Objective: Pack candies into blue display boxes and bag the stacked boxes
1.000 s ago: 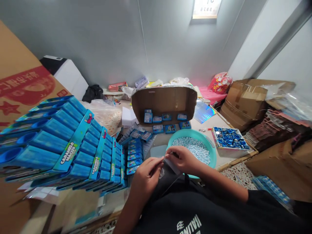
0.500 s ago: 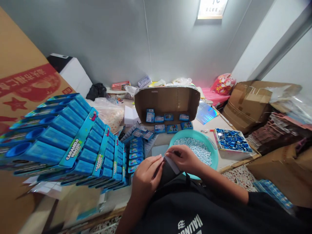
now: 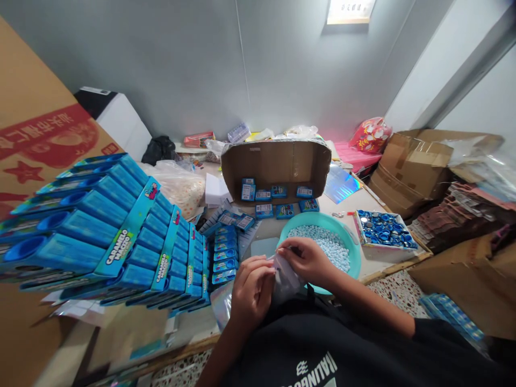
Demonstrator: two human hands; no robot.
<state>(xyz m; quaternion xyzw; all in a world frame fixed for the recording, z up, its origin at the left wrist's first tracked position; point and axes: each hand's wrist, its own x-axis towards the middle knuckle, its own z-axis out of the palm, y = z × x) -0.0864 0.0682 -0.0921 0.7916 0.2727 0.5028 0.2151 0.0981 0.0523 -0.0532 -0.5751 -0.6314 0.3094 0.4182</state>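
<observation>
In front of my body, both hands pinch a thin, translucent plastic sheet (image 3: 285, 279). My left hand (image 3: 250, 290) grips its left side, fingertips together at the upper edge. On the other edge, the thumb and fingers of my right hand (image 3: 304, 259) are closed. Whether it is one film or a bag I cannot tell. A shiny silvery sheet (image 3: 221, 303) shows beside my left wrist. Just beyond my right hand stands a turquoise basin (image 3: 351, 236) of small pale-blue pellets (image 3: 322, 242). Left of my left hand lies a row of small blue packs (image 3: 224, 252).
Tall stacks of blue display packs (image 3: 133, 231) fill the left side. An open cardboard box (image 3: 278, 161) with small blue boxes stands behind. At right are a tray of blue round pieces (image 3: 385, 230) and cardboard boxes (image 3: 415, 164). A holographic sheet (image 3: 342, 184) lies farther back.
The sheet between my hands was flatter and darker with a pale strip; now it looks lighter and bent. The silvery sheet by my left wrist has come into sight. Both hands stay nearly in place.
</observation>
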